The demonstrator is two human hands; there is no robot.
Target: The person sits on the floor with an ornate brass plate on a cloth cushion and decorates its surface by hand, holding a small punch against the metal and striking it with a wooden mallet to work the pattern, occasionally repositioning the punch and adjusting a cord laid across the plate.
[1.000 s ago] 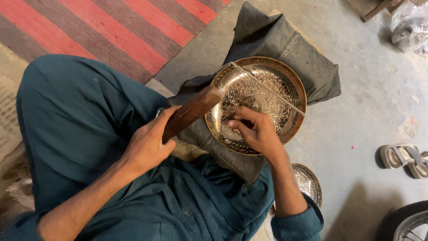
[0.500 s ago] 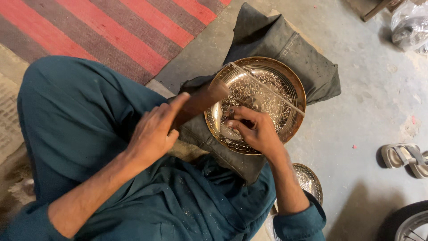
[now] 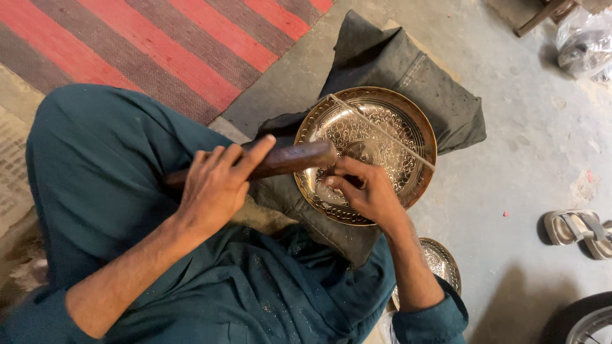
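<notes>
A round engraved brass plate (image 3: 389, 118) lies on a dark grey cushion (image 3: 408, 67) in front of my lap. My right hand (image 3: 370, 194) rests on the plate's near side, fingers pinched around a small tool that is mostly hidden. My left hand (image 3: 217, 185) grips a dark wooden mallet (image 3: 293, 158), held nearly level, with its end just above my right hand's fingers. A thin straight strip (image 3: 382, 130) crosses the plate diagonally. My legs in teal cloth fill the lower left.
A red and grey striped rug (image 3: 159, 44) lies at the upper left. A second, smaller engraved metal dish (image 3: 443, 261) sits by my right forearm. On the concrete floor are a sandal (image 3: 577, 226), a plastic bag (image 3: 583, 41) and a wheel (image 3: 586, 322).
My left hand lifted the wooden mallet and brought it back down. It now lies more level, with its end over my right hand. The right hand stayed on the plate.
</notes>
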